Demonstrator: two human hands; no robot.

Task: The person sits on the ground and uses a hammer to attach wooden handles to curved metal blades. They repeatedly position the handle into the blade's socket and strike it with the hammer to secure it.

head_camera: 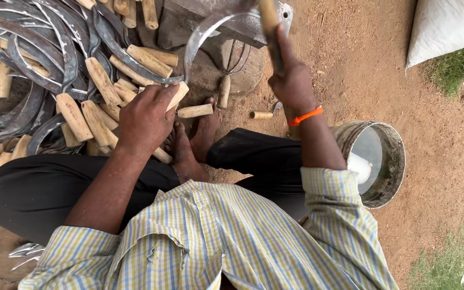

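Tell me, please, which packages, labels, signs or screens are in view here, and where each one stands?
White sack: top right corner, on the dirt beside grass; bulging, plain white woven cloth, partly cut off by the frame.
Metal bucket: right of the person's knee; round, grey, rusty rim, something white inside.
No labels, signs or screens show.

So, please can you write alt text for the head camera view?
A seated person's left hand grips a sickle by its wooden handle while the right hand holds a stick-like tool above it. A pile of sickles lies left, a metal bucket right.
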